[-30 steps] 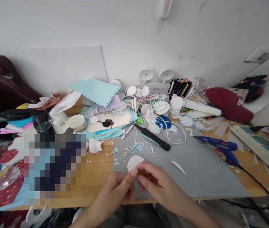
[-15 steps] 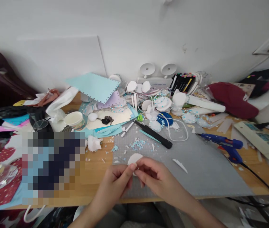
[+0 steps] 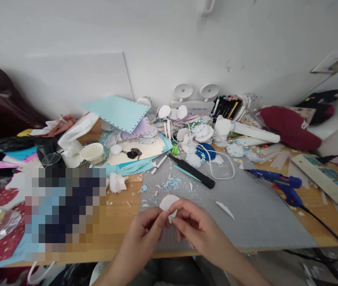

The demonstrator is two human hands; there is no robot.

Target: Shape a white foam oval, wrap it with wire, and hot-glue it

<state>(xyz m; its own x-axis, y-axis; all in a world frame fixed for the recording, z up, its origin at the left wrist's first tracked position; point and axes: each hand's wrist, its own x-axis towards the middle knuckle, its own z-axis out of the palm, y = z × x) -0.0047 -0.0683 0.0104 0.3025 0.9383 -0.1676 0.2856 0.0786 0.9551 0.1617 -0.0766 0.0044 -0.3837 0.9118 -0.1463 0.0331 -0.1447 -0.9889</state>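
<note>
A small white disc [image 3: 169, 201], rounded at its far edge, sits between my hands above the near edge of the grey cutting mat [image 3: 246, 214]. My left hand [image 3: 149, 226] pinches its left side between thumb and fingers. From the right, my right hand [image 3: 194, 222] grips it too, with fingers curled and the thumb near a small white flap. The fingers hide the disc's lower part. Just beyond lie light-blue and white scraps [image 3: 173, 184]. A black utility-knife-like tool [image 3: 194, 171] rests farther back, and a curved white sliver [image 3: 225, 209] lies to the right.
A blue hot glue gun [image 3: 276, 178] with a black cord lies at the right, beside a power strip [image 3: 327, 182]. White discs with blue beads [image 3: 203, 131] are heaped at the back. A paper cup [image 3: 93, 153] and crumpled tissue [image 3: 117, 182] stand left.
My right thumb has drawn slightly away from my left thumb, and a white flap now shows between them. Both hands still hold the disc. The view has tilted slightly.
</note>
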